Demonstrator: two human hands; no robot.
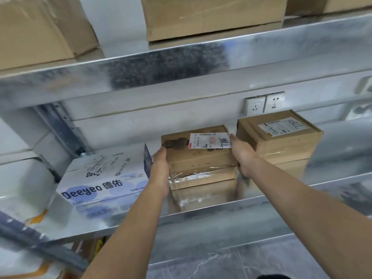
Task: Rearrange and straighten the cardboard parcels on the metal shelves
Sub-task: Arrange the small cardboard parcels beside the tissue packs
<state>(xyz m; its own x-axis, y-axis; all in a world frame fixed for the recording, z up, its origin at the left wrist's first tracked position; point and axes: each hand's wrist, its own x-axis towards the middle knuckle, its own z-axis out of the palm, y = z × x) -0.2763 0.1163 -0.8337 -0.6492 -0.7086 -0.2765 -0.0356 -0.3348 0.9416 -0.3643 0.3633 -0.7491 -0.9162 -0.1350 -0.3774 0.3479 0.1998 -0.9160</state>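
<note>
A small brown cardboard parcel (pixel 201 158) with a white shipping label sits in the middle of the metal shelf (pixel 201 210). My left hand (pixel 160 172) grips its left side, thumb on the top edge. My right hand (pixel 242 156) grips its right side, fingers hidden behind the box. A second brown parcel (pixel 279 135) with a label stands just to the right, almost touching my right hand. A white and blue Deeyeo box (pixel 104 178) lies to the left, one end flap sticking up next to my left hand.
An upper metal shelf (pixel 181 65) overhangs close above, carrying large cardboard boxes (pixel 211 17). Two wall sockets (pixel 263 104) sit behind the parcels. A shelf upright (pixel 60 127) stands at the back left. White bundles (pixel 22 184) fill the far left. Grey floor tiles lie below.
</note>
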